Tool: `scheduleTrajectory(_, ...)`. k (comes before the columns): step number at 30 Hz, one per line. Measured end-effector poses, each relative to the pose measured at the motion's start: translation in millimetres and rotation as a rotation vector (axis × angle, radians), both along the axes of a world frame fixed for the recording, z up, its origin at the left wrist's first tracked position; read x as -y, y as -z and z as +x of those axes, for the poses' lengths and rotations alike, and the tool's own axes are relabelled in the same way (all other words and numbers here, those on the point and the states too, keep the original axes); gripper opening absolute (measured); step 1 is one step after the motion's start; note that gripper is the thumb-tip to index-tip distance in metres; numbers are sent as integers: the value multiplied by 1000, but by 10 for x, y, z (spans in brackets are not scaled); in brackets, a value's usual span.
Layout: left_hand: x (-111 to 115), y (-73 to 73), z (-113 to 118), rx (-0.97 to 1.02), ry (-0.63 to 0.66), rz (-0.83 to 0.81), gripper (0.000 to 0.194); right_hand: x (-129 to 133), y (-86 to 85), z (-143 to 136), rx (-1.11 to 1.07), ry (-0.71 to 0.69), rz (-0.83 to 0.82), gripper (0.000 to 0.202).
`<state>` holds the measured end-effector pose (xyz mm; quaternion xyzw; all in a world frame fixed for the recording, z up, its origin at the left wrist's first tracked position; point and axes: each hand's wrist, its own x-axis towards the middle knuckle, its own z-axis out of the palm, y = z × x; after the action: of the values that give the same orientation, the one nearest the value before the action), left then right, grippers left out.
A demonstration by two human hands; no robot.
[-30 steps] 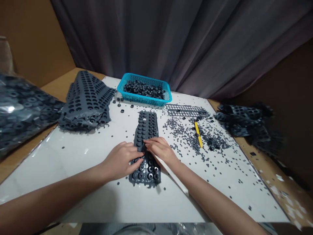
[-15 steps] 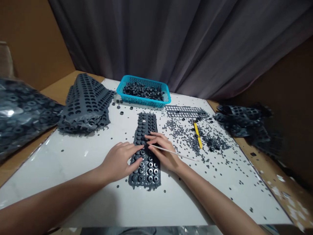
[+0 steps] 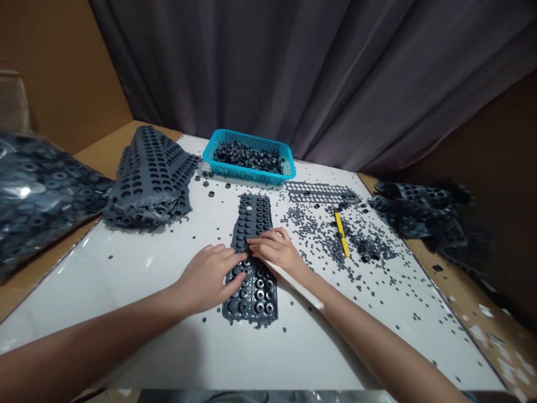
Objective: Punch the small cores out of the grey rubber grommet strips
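Note:
A dark grey rubber sheet [image 3: 257,224] with rows of round moulded washers lies lengthwise in front of me. Across its left edge rests my left hand [image 3: 213,277], thumb and index finger apart and touching the sheet, nothing in its grasp. My right hand [image 3: 279,252] is closed on a thin pale stick [image 3: 300,288], which slants back under the wrist and is smeared by motion. The stick's front end is hidden by the fingers, over the middle of the sheet. Several washers near me show open centre holes.
A blue basket [image 3: 218,165] of small dark parts stands at the back. On the left are stacked perforated sheets [image 3: 146,168] and a clear bag [image 3: 42,196] of parts. Small discs, a punched strip [image 3: 321,193] and a yellow cutter [image 3: 342,234] lie right; scrap sheets [image 3: 419,210] lie beyond.
The stick's rear end has swung down towards me, and the right fingers have curled in closer together. My left hand stays on the sheet. The whole view has shifted slightly.

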<state>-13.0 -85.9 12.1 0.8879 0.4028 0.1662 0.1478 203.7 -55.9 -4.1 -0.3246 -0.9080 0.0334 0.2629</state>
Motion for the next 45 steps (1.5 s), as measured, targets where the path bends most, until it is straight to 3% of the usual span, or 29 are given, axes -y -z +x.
scheduleTrajectory(5,1,-4,0,-15,1,-17,30,-88,31,31,110,-42,99,17)
scheduleTrajectory(18,8,-13,9,-21,-1,-27,31,-34,7,-12,52,27,124,19)
scheduleTrajectory(24,5,4,-1,9,7,-32,33,-113,-5,11,-197,224,16,17)
scheduleTrajectory(30,-1,15,-9,35,9,-31,33,-68,-92,-26,-400,89,-332,10)
scheduleTrajectory(34,-5,0,-11,36,7,-55,33,-73,-79,-30,-404,70,-396,9)
scheduleTrajectory(38,-5,-13,-9,41,5,-43,33,-96,-60,-10,-298,72,-295,6)
scheduleTrajectory(45,-3,11,-7,42,-5,-38,30,-190,-39,41,65,-50,95,13)
